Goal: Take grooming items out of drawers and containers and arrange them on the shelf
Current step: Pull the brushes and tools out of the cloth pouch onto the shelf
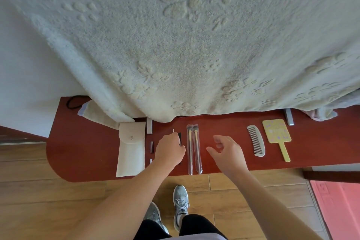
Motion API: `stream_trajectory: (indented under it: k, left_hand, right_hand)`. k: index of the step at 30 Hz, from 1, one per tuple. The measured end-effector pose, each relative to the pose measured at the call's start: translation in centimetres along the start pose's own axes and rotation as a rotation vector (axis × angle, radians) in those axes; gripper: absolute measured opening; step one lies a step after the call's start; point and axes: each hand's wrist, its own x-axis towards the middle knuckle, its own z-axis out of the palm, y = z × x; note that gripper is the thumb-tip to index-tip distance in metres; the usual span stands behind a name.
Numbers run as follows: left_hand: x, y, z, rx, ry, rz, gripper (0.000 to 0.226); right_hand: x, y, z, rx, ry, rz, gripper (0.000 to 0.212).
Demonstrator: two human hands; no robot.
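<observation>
Head view, looking down: small dark item (179, 138) pinched in left grip (170, 149), just beside the wrapped brushes (192, 150) at the red shelf (78, 142), apparently meant to lie parallel with them; too hidden to name. Right grip (226, 150) open above the shelf, holding nothing, likely ready to steady. Further right, comb (256, 140) and hand mirror (276, 134) side by side, lengthwise like the rest for a tidy row. Left, white pouch (131, 148) lying flat, seemingly the emptied container.
</observation>
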Motion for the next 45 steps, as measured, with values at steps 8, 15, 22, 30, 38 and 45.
stream_trajectory:
  k: [8, 15, 22, 30, 38, 45]
  left_hand:
    - [-0.8, -1.1, -2.7, -0.02, 0.092, 0.105, 0.011]
    - [-2.0, -2.4, -6.7, 0.035, 0.064, 0.179, 0.034]
    - [-4.0, -3.6, -11.2, 0.097, 0.044, 0.27, 0.045]
    - [-7.0, -5.1, -15.8, 0.181, 0.001, 0.318, 0.046]
    - [-9.7, -4.9, -19.1, 0.273, 0.103, 0.487, 0.055]
    - [-12.2, -3.7, -19.7, 0.358, 0.121, 0.576, 0.054]
  right_hand:
    - [-0.6, -2.2, -0.7, -0.122, -0.094, -0.008, 0.053]
    - [-1.7, -5.1, -2.1, -0.278, -0.085, -0.022, 0.058]
    - [-3.9, -8.9, -4.0, -0.373, -0.069, -0.002, 0.065]
    - [-7.9, -12.6, -5.1, -0.515, 0.04, -0.078, 0.064]
    - [-12.0, -13.8, -5.3, -0.562, 0.148, -0.078, 0.062]
    - [-16.1, -14.1, -5.9, -0.495, 0.224, -0.046, 0.053]
